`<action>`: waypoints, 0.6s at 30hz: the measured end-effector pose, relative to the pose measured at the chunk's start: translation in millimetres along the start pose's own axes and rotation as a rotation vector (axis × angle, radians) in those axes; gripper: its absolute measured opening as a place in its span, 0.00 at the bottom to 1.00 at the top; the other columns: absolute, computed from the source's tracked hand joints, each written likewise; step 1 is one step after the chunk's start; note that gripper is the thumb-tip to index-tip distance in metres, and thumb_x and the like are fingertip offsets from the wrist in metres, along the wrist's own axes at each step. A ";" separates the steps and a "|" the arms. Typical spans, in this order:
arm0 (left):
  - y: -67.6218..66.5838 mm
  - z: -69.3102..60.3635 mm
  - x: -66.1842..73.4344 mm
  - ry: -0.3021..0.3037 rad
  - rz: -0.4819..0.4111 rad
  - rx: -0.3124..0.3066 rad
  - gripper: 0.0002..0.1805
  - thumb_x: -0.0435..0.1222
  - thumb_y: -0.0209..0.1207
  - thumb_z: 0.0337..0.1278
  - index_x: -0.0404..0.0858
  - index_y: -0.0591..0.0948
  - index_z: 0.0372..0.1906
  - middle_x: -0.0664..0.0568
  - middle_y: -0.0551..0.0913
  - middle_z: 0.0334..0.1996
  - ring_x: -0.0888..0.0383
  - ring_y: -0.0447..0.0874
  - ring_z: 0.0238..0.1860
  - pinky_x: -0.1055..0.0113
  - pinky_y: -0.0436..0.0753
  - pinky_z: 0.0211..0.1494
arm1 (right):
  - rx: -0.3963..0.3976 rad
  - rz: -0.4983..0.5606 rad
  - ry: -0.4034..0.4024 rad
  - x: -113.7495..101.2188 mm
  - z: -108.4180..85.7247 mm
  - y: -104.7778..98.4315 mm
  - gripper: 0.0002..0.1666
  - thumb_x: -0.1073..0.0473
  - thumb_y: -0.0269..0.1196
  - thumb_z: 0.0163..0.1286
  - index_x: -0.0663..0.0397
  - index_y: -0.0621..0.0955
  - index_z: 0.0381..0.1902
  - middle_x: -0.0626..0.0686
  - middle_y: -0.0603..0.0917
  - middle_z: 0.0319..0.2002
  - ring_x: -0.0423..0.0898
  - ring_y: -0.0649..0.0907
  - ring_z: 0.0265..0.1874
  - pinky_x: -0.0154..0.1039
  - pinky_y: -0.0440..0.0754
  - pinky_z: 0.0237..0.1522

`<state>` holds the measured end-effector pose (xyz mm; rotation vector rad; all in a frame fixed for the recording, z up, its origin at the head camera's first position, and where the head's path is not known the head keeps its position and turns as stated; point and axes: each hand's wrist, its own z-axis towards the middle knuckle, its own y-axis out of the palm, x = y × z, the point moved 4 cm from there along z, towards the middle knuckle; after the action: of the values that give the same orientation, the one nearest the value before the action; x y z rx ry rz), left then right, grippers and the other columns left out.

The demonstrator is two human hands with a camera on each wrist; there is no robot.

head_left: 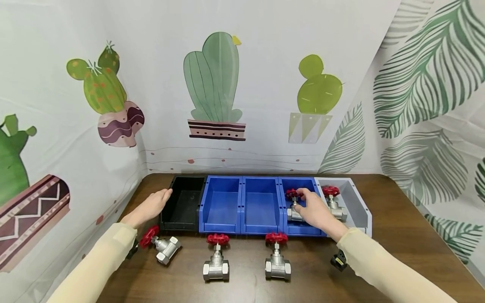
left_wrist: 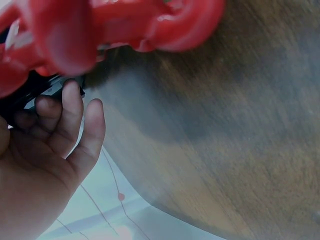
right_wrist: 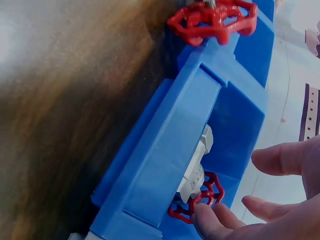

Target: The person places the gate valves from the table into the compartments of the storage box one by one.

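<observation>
My right hand reaches into the rightmost blue bin, fingers spread beside the red handwheel of a silver valve. In the right wrist view, a fingertip of that hand overlaps the wheel's edge; whether it touches cannot be told. The valve body lies in the bin. My left hand is at the left edge of the black bin, holding nothing. In the left wrist view, its fingers are loosely bent, below a large blurred red handwheel.
Three red-wheeled valves stand or lie on the wooden table before the bins: left, middle and right. Another valve lies in the grey bin. Two more blue bins sit between. A patterned cloth hangs behind.
</observation>
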<state>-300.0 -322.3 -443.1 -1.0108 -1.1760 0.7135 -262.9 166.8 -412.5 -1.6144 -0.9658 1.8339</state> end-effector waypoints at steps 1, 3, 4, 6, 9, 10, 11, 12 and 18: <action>0.0 -0.2 0.3 0.001 -0.001 0.002 0.29 0.41 0.35 0.80 0.16 0.71 0.58 0.26 0.75 0.55 0.30 0.72 0.58 0.40 0.68 0.62 | 0.006 -0.005 -0.007 -0.4 -2.1 -0.4 0.31 0.64 0.61 0.65 0.68 0.69 0.65 0.70 0.77 0.52 0.64 0.77 0.51 0.58 0.75 0.50; 0.2 -0.2 0.2 0.003 -0.005 0.006 0.29 0.42 0.35 0.80 0.17 0.71 0.58 0.27 0.76 0.54 0.31 0.73 0.57 0.40 0.69 0.61 | 0.027 -0.012 -0.023 -1.1 -6.5 -1.0 0.29 0.64 0.61 0.65 0.68 0.70 0.63 0.70 0.77 0.52 0.64 0.77 0.51 0.58 0.75 0.49; 0.2 -0.1 0.4 0.007 -0.006 0.009 0.29 0.42 0.35 0.80 0.18 0.72 0.57 0.28 0.77 0.52 0.31 0.74 0.56 0.40 0.70 0.60 | 0.040 -0.015 -0.033 -1.8 -9.0 -1.1 0.28 0.65 0.61 0.65 0.67 0.71 0.63 0.69 0.78 0.51 0.63 0.77 0.50 0.58 0.75 0.49; 0.1 0.0 0.7 0.014 -0.008 0.013 0.28 0.42 0.35 0.80 0.18 0.73 0.55 0.29 0.78 0.50 0.32 0.75 0.54 0.40 0.71 0.58 | 0.066 -0.018 -0.053 -3.0 -14.1 -1.0 0.27 0.65 0.61 0.64 0.65 0.73 0.61 0.68 0.78 0.50 0.62 0.78 0.48 0.57 0.75 0.47; 0.4 0.4 0.8 0.020 -0.012 0.019 0.27 0.41 0.35 0.80 0.19 0.74 0.54 0.30 0.79 0.48 0.33 0.77 0.52 0.41 0.73 0.56 | 0.102 -0.018 -0.090 -5.6 -22.9 -0.5 0.25 0.66 0.61 0.63 0.63 0.75 0.59 0.67 0.79 0.49 0.59 0.79 0.43 0.55 0.75 0.44; 0.3 0.3 0.9 0.024 -0.011 0.021 0.27 0.41 0.35 0.80 0.19 0.74 0.53 0.30 0.79 0.47 0.33 0.77 0.52 0.41 0.73 0.56 | 0.110 -0.014 -0.099 -6.5 -25.9 -0.3 0.25 0.66 0.61 0.63 0.62 0.75 0.59 0.67 0.79 0.49 0.57 0.79 0.40 0.54 0.75 0.43; 0.5 0.4 0.5 0.024 -0.013 0.023 0.27 0.41 0.36 0.80 0.19 0.74 0.53 0.30 0.79 0.47 0.33 0.77 0.52 0.41 0.73 0.56 | 0.122 -0.014 -0.106 -6.9 -28.5 -0.1 0.25 0.66 0.62 0.63 0.62 0.76 0.59 0.66 0.79 0.49 0.56 0.79 0.39 0.53 0.75 0.43; 0.5 0.3 0.4 0.030 -0.011 0.024 0.27 0.40 0.36 0.80 0.19 0.74 0.53 0.30 0.79 0.47 0.33 0.77 0.52 0.41 0.73 0.55 | 0.133 -0.016 -0.115 -7.8 -31.2 -0.1 0.25 0.66 0.62 0.62 0.61 0.76 0.58 0.66 0.80 0.49 0.54 0.79 0.38 0.53 0.75 0.42; 1.5 1.1 -1.3 0.038 -0.013 0.041 0.26 0.40 0.37 0.80 0.20 0.75 0.52 0.31 0.80 0.45 0.33 0.78 0.50 0.41 0.74 0.54 | 0.169 -0.011 -0.128 -7.8 -47.3 0.9 0.25 0.66 0.64 0.62 0.59 0.77 0.58 0.62 0.80 0.50 0.50 0.76 0.32 0.47 0.73 0.38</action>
<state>-301.3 -322.5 -444.9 -0.9778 -1.1301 0.7029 -215.0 168.6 -410.2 -1.4033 -0.8461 1.9740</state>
